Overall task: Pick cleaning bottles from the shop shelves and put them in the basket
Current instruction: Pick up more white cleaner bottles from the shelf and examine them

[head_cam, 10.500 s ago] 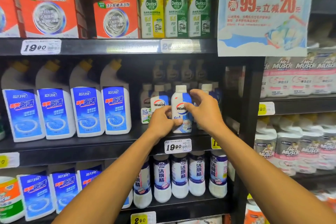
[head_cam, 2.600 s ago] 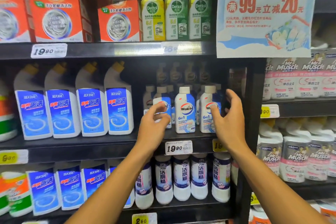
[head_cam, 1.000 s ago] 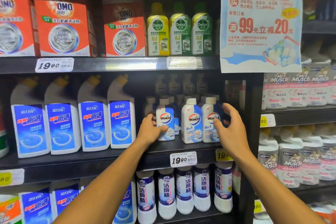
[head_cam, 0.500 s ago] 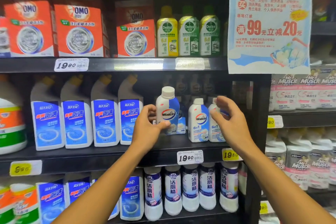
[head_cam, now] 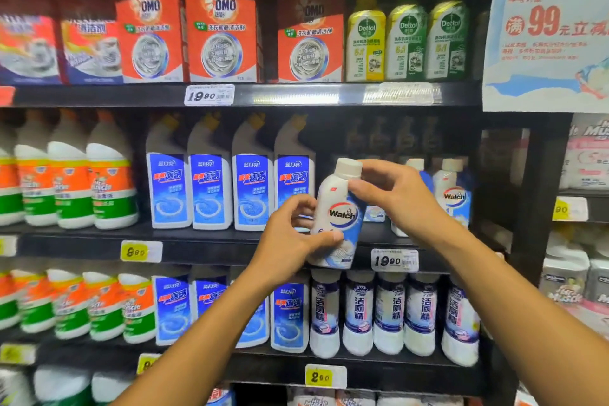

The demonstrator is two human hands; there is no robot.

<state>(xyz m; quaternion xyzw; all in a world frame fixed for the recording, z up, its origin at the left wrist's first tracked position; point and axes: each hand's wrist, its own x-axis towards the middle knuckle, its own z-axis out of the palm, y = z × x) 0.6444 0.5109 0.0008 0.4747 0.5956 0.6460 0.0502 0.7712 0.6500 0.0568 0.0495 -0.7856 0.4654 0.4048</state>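
The dark shop shelves (head_cam: 296, 94) fill the view, stocked row on row. On the middle shelf stands a row of blue-labelled toilet cleaner bottles (head_cam: 211, 188), and near that shelf's right end a white Walch bottle on the shelf (head_cam: 453, 189) stands upright. In front of the middle shelf's front edge, lifted clear of it and tilted slightly, is the held Walch bottle (head_cam: 339, 211). The left hand (head_cam: 290, 237) grips its lower body, fingers curled round it and thumb across the label. The right hand (head_cam: 398, 198) pinches its shoulder just below the white cap (head_cam: 348, 167).
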